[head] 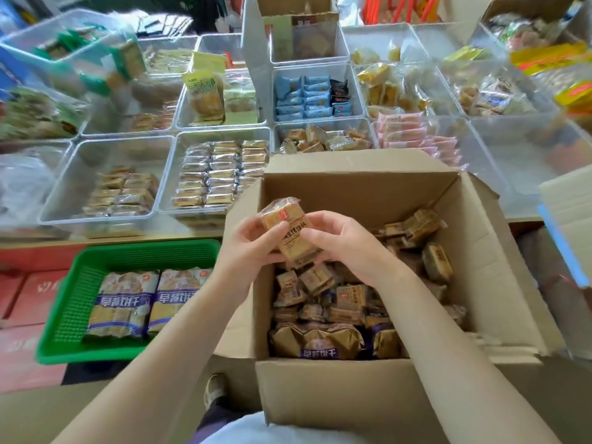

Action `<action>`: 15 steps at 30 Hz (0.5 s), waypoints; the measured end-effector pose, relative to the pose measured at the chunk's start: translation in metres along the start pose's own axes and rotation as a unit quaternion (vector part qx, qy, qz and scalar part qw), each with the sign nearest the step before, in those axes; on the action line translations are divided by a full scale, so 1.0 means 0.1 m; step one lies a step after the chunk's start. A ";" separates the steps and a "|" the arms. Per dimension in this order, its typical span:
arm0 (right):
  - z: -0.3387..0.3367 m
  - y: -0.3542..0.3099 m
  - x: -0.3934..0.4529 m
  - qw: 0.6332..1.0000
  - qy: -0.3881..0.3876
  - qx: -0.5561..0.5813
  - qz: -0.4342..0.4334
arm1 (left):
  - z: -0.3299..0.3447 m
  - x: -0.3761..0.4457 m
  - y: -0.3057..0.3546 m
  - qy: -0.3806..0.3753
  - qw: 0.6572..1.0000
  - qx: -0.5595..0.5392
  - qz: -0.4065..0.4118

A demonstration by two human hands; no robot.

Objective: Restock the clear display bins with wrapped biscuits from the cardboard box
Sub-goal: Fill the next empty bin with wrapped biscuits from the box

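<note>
An open cardboard box (pixel 358 184) stands in front of me, holding several wrapped biscuits (pixel 349 302). Above its left part I hold a small stack of wrapped biscuits (pixel 290 230). My left hand (pixel 246 248) grips the stack from the left, and my right hand (pixel 342 241) grips it from the right. Clear display bins sit on the shelf beyond the box: one bin (pixel 173 174) has neat rows of wrapped biscuits, and the bin (pixel 67 184) to its left is partly filled.
A green basket (pixel 64 315) with two large biscuit packs sits low on the left. More clear bins (pixel 362 91) with other snacks fill the shelf behind. Red cartons (pixel 22 302) lie at the far left. A white and blue box (pixel 567 213) stands on the right.
</note>
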State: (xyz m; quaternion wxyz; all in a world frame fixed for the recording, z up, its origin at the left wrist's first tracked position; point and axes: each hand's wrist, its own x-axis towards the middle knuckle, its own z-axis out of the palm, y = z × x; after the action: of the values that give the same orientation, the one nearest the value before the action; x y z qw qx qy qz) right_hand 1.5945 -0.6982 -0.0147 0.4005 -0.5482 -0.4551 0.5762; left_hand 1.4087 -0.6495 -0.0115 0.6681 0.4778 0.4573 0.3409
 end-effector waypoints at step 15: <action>2.68 -0.39 2.85 0.905 0.111 -0.410 -0.036 | -4.29 1.45 -0.14 0.117 0.896 0.428 0.018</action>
State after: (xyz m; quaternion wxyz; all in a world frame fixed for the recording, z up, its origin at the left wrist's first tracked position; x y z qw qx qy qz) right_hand 1.3040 -0.4368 -0.0576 0.2090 -0.7076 -0.6232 0.2593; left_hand 1.0577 -0.3840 -0.1196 0.3348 0.6823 0.6251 0.1776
